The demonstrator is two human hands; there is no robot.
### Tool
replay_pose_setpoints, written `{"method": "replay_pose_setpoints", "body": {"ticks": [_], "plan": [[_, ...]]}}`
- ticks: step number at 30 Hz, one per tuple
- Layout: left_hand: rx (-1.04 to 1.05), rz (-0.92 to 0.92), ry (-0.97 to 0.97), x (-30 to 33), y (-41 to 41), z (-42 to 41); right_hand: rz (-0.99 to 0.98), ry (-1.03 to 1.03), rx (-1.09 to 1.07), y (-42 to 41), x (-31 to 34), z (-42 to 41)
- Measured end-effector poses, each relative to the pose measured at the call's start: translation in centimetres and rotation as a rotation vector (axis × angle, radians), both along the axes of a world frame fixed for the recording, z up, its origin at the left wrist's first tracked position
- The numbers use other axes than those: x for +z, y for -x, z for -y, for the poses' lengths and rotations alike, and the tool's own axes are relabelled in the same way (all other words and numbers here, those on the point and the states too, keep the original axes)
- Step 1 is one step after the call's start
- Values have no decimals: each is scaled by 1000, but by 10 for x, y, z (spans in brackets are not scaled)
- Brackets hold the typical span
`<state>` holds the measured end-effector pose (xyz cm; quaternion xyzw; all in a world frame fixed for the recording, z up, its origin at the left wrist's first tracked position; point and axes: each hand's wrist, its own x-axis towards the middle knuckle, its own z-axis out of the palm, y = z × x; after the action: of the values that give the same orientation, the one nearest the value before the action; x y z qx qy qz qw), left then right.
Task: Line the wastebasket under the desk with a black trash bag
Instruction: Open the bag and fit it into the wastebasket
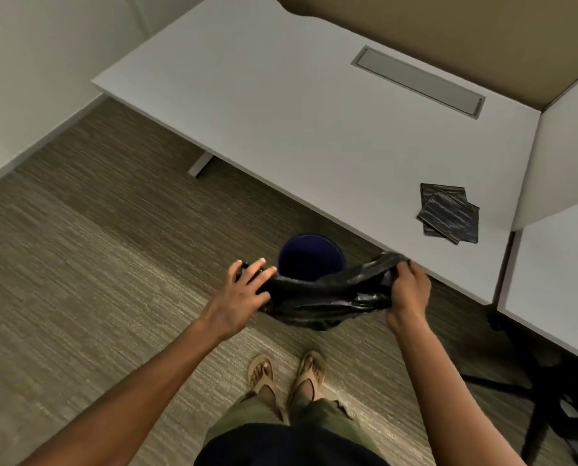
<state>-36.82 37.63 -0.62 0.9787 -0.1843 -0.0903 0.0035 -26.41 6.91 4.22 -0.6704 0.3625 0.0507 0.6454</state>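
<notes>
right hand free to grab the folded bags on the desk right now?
Probably not yet: the right hand is gripping one end of the black trash bag. The folded bags lie uncovered on the desk just beyond it, nothing between.

Bare forearms, dark top [281,445], olive-green trousers [247,418], tan flip-flop sandals [261,373].

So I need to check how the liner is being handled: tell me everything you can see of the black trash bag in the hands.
The black trash bag is thin, glossy, crinkled plastic, stretched sideways between both hands. The left hand has spread fingers at one end; the right hand pinches a bunched end. Its middle sags in a loose fold. It hangs in front of the dark blue wastebasket, covering the near rim in this view, not yet inside it.
</notes>
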Motion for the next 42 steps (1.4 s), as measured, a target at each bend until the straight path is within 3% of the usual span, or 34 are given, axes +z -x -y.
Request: {"method": "replay_pose_setpoints", "body": {"ticks": [2,4,6,7,9,12,16,18,21,25,30,37,39,42], "plan": [[242,-294,3,-8,-9,0,49,-56,-58,-10,2,16],[508,-505,338,-13,-16,1,43,-34,-7,-10,-4,26],[730,-545,771,-16,-22,10,48,64,177,-4,-14,28],[831,-534,874,-17,-27,16,61,76,270,0,-20,28],[966,-492,838,-24,-36,30,65,43,389,4,-27,22],[1101,-218,538,-41,-49,53,98,-13,516,1,-34,10],[1379,-41,654,-57,-63,63,159,-19,521,-19,-49,8],[1362,52,682,-63,-67,64,186,12,504,-28,-60,14],[1176,180,682,-69,-71,63,203,126,569,-30,-82,21],[1042,198,631,-90,-85,57,243,383,552,-30,-114,28],[916,247,664,-114,-109,60,421,529,430,-26,-140,17],[779,651,754,-176,-115,62,714,667,399,-14,-193,3],[787,633,791,-209,-110,64,733,715,429,-9,-218,3],[821,443,762,-257,-97,67,645,793,522,-2,-262,2]]}}
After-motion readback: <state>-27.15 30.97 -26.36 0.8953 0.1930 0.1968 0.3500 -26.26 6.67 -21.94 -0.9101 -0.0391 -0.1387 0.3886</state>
